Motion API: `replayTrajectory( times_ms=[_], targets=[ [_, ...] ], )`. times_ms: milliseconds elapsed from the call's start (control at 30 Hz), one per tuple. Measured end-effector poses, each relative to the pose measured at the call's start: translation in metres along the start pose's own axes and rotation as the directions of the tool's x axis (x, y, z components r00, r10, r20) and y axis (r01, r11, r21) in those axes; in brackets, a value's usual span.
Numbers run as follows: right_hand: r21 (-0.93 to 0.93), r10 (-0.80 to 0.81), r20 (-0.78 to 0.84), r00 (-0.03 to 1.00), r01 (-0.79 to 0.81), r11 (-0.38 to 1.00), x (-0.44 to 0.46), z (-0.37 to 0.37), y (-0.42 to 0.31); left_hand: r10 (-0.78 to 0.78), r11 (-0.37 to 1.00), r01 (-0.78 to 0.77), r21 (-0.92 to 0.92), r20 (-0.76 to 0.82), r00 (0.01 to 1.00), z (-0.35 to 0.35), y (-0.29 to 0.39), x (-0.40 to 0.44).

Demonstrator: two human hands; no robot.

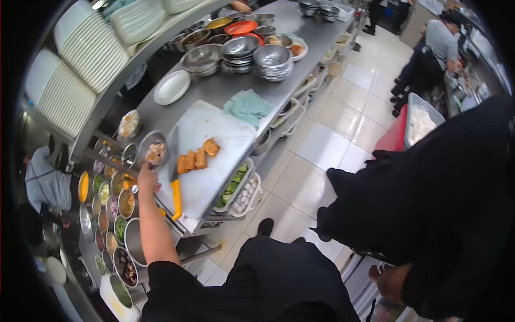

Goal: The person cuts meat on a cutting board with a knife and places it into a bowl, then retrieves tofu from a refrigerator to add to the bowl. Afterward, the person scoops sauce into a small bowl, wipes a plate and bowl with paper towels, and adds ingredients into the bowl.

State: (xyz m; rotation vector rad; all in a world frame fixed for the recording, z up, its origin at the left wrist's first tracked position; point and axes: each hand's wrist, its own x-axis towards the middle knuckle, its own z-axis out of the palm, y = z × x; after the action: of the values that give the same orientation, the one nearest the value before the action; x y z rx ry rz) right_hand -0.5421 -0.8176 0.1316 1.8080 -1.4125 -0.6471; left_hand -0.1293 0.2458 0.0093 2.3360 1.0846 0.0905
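Metal bowl (148, 141) with pale pinkish food (156, 154) inside is sitting left of centre in the frame, just beside the white cutting board (228, 126), and I am keeping my view on it from the head camera. Its open side is facing up toward me. I am seeing the left hand (148, 178) reaching up from the lower left, its fingers pinching the bowl's near rim. I cannot tell how the right hand is set, as it is out of view. Right of the bowl, a knife (177, 199) with a yellow handle is lying along the board's left side, and browned food pieces (192, 161) are resting in a row near the blade. A green cloth (248, 107) is lying crumpled at the board's upper right corner. Ingredient containers (126, 204) are filling the lower left, while a white oval plate (172, 87) is resting above the board.
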Motion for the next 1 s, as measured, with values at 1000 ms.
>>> replayTrajectory(
  times_ms=[1000],
  targets=[
    [0.198,-0.325,-0.151,0.934,0.351,0.915,-0.233,-0.127,-0.107,0.974,-0.2,-0.603,-0.773,-0.087,-0.211,0.11,0.331,-0.176]
  ],
)
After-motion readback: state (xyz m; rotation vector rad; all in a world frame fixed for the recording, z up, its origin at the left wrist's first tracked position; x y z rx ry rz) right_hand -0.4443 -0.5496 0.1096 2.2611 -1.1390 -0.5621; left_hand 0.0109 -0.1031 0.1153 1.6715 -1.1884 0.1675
